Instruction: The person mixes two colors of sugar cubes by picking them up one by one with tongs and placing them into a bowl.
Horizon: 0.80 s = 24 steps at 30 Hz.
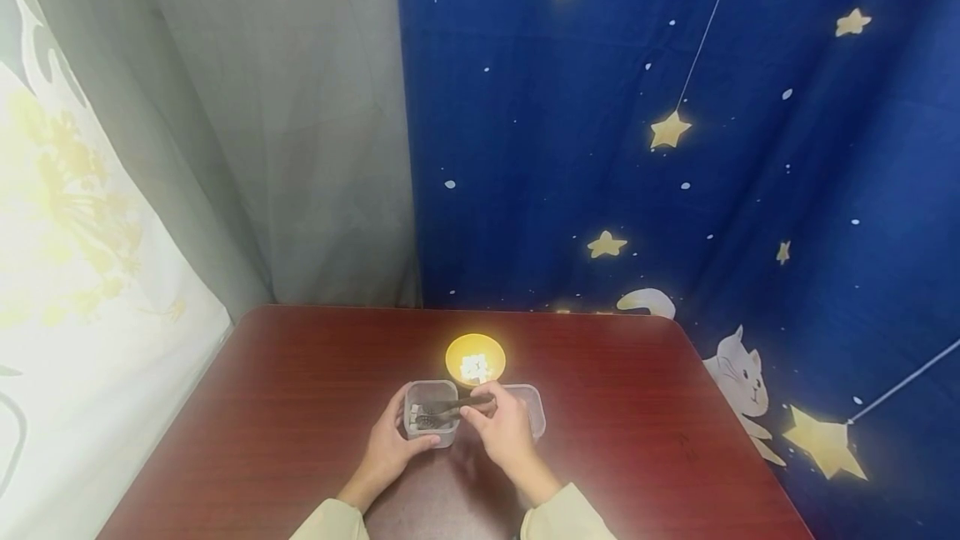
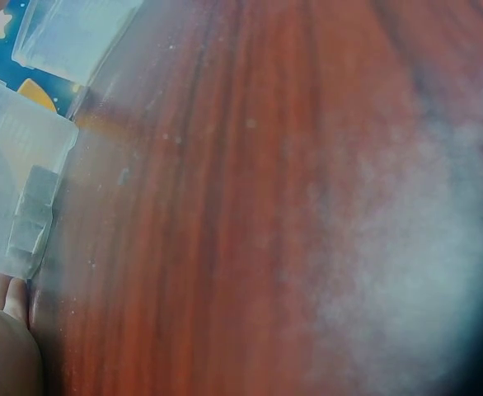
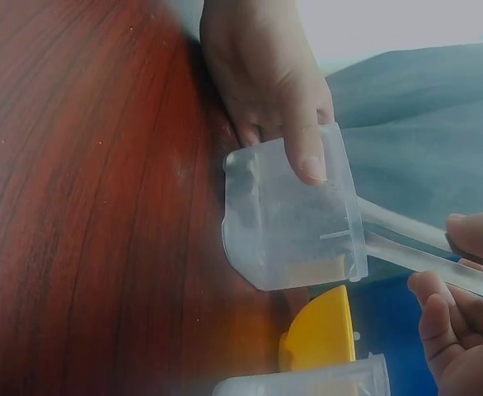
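Note:
My left hand (image 1: 401,433) grips the near side of a clear plastic container (image 1: 431,407) on the red-brown table, its thumb (image 3: 307,158) pressed on the wall. My right hand (image 1: 483,417) pinches a pair of tongs (image 1: 450,408) whose tips reach into that container. In the right wrist view the tongs (image 3: 415,243) look translucent and enter the container (image 3: 295,219) from the right. A few pale cubes (image 2: 31,219) lie inside the container (image 2: 15,173). Just behind stands a yellow bowl (image 1: 475,359) with white cubes in it.
A second clear container (image 1: 531,408) stands right of the first, partly behind my right hand. The table (image 1: 300,407) ends near hanging curtains, grey and white on the left and a blue starry one (image 1: 675,148) at the back and right.

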### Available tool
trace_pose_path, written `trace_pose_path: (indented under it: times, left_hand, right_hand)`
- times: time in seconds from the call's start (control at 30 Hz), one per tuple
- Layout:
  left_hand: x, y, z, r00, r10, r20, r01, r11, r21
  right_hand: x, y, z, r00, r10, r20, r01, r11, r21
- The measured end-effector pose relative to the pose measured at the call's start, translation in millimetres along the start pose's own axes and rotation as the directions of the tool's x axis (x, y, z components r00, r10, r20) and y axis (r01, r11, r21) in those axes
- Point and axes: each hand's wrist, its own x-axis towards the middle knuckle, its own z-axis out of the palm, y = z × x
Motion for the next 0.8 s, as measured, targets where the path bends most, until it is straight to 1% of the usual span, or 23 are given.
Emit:
trace_pose_path:
  times: [0.33, 0.63, 0.8]
  left_hand:
    - [0.4, -0.8, -0.4, 1.0, 0.001, 0.002, -0.001, 1.0, -0.007]
    - [2.1, -1.7, -1.0, 1.0, 0.015, -0.007, -0.015, 1.0, -0.006]
    - [2.2, -2.0, -0.4, 1.0, 0.008, -0.011, -0.008, 1.0, -0.018]
  right_hand:
    - [-2, 2, 1, 1.0, -0.014, -0.007, 0.014, 0.999, 0.032]
    - [0, 8, 3, 0.995, -0.059, -0.086, 0.07, 0.988, 0.137]
    - [1, 10, 3, 0.992, -0.019, -0.128, 0.042, 0.983, 0.179]
